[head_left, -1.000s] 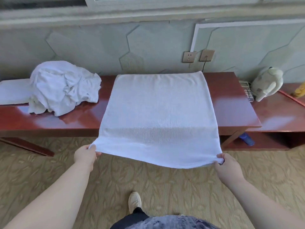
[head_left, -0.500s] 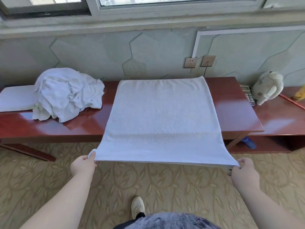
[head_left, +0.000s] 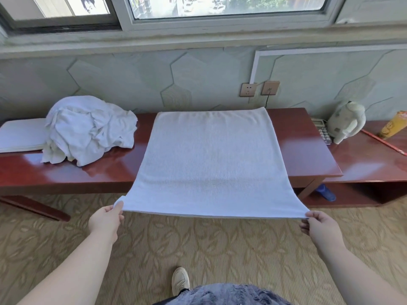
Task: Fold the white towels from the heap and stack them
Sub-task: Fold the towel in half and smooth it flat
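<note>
Standing on the carpet [head_left: 209, 245], pinching the two near corners of the towel [head_left: 211, 159]: the left corner between thumb and curled fingers of the left grip [head_left: 105, 223], the right corner the same way in the right grip [head_left: 319, 227]. Holding nothing else in either. Stretching the near hem taut between them, out past the front edge of the surface [head_left: 308, 155] and clear of the carpet. Further on, lying flat across the wood, far hem close to the wall [head_left: 132, 84].

Looks like the first fold: spread and tensioned, not yet doubled over. Calls next for lifting both corners together and carrying them forward, level, onto the far corners, to match the hems and trap no crease.

Room enough for that, by the look of it: bare wood on both sides of the towel. Worth minding the front edge, though; given slack there, likely to slide off. To the left, just beside the towel's side hem but apart from it, the heap [head_left: 88, 128], crumpled and tall. Beyond that, at far left, a flat white folded piece [head_left: 19, 135], probably the stack begun; touching the heap or tucked under it, hard to tell which. To the right, well apart, a phone [head_left: 323, 132] and a plush toy [head_left: 345, 121].
</note>
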`<act>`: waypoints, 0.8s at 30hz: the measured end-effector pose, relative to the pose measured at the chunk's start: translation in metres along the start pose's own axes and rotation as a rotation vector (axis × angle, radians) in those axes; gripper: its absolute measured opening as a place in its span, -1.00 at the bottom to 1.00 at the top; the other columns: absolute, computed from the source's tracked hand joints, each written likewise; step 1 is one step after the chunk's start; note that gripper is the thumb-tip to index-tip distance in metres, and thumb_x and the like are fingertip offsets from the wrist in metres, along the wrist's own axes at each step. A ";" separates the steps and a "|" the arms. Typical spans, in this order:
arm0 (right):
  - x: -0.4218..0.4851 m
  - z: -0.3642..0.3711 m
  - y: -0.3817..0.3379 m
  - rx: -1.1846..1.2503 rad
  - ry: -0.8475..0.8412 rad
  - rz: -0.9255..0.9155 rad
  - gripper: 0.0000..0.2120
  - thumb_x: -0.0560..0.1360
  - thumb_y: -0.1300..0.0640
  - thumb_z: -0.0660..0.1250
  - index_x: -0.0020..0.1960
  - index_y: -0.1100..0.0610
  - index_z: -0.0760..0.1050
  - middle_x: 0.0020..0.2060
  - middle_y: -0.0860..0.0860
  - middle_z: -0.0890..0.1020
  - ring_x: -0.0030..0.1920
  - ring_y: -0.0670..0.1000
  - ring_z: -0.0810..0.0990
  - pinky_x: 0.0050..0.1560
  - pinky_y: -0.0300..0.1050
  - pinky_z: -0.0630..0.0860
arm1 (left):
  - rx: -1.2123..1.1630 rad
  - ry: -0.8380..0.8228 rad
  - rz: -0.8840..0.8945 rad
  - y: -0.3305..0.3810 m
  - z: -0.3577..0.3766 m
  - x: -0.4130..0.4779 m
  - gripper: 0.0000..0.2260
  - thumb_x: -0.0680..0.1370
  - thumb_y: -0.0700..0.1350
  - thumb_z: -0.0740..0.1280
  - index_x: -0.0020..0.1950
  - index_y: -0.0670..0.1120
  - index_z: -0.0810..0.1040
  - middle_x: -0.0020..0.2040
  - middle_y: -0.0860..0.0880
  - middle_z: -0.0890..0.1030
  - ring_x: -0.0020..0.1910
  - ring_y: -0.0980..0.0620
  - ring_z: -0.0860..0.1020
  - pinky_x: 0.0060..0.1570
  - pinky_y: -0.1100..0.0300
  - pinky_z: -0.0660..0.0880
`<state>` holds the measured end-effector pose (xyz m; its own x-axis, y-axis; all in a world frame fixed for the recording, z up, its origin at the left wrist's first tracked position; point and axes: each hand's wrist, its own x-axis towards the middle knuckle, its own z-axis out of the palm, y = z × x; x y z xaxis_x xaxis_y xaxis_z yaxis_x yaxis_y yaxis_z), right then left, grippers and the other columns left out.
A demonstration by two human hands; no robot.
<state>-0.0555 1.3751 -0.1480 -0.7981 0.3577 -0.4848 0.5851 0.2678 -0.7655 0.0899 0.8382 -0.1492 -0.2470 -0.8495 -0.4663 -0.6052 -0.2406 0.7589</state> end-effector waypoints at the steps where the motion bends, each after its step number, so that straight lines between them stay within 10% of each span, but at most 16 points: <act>1: 0.000 -0.001 0.000 0.003 0.015 0.004 -0.80 0.63 0.37 0.15 0.04 0.24 0.55 -0.16 0.20 0.63 -0.21 0.12 0.61 0.10 0.15 0.62 | -0.026 -0.014 0.000 0.000 0.000 0.001 -0.82 0.59 -0.03 0.47 0.04 -0.14 0.65 -0.19 -0.08 0.67 -0.29 0.02 0.54 -0.17 0.13 0.52; 19: -0.009 -0.026 0.000 0.085 0.112 -0.054 -0.76 0.53 0.17 0.21 -0.12 0.05 0.66 -0.24 0.14 0.71 -0.29 0.16 0.61 -0.11 0.18 0.62 | -0.020 -0.027 0.125 -0.012 -0.008 -0.015 -0.90 0.60 -0.11 0.39 0.07 0.01 0.68 -0.24 -0.10 0.57 -0.42 -0.02 0.37 -0.37 0.14 0.38; 24: -0.008 -0.034 -0.023 0.147 0.115 -0.091 -0.75 0.54 0.21 0.20 -0.10 0.09 0.66 -0.30 0.12 0.63 -0.32 0.13 0.49 -0.24 0.02 0.44 | -0.087 -0.007 0.102 -0.002 -0.012 -0.026 -0.89 0.59 -0.08 0.44 0.04 -0.09 0.70 -0.22 -0.10 0.65 -0.29 -0.01 0.52 -0.12 0.05 0.52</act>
<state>-0.0580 1.3964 -0.1124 -0.8199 0.4403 -0.3659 0.4774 0.1731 -0.8615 0.1064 0.8555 -0.1334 -0.3091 -0.8683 -0.3878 -0.5090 -0.1934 0.8388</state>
